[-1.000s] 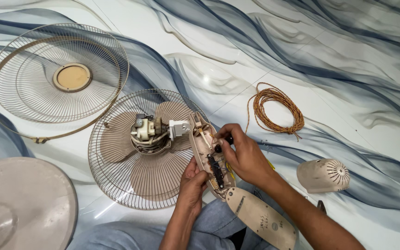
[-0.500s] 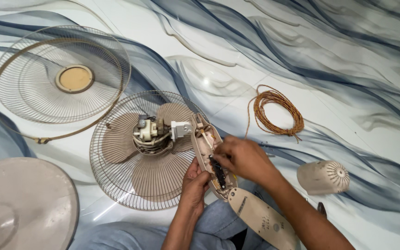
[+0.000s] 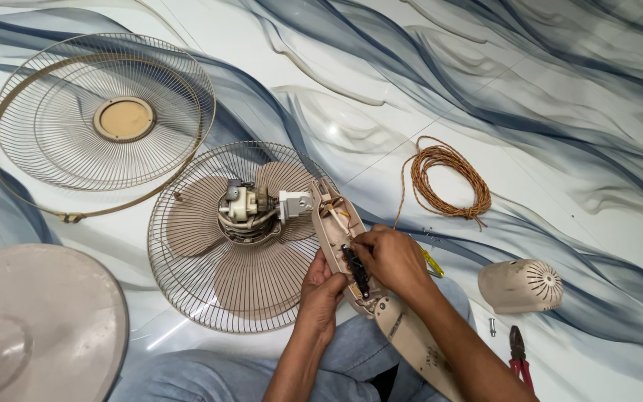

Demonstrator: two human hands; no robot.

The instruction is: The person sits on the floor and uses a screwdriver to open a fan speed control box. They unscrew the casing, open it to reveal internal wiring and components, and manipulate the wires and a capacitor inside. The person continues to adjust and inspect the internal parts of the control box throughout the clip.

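fan stripped down, both hands in the switch housing

right hand (image 3: 390,257) sits on top of the opened fan neck housing (image 3: 340,238), fingertips curled down and pinching into the dark switch block (image 3: 356,272) inside the shell; what exactly they pinch is hidden under the knuckles. left hand (image 3: 321,289) is just beside it, fingers wrapped round the housing's near edge and closed on it, steadying it over the lap.

just above the fingertips, thin wires run along the open shell toward the bare motor (image 3: 247,208). the motor sits at the hub of the beige blades (image 3: 251,253), which lie inside the rear wire guard (image 3: 187,283), touching the left hand's side.

further out: the front guard (image 3: 102,119) with its loose rim band lies well apart, up beyond the left hand. the round base (image 3: 39,320) rests at the far left. beyond the right hand, a coil of orange-brown cord (image 3: 448,179); near the right forearm, the detached motor cover (image 3: 522,285), a small screw (image 3: 492,325) and red-handled pliers (image 3: 519,357).

by the look of it, disassembly is done: guard off, cover off, housing open. the wiring work inside looks to be in progress, with all reassembly left.
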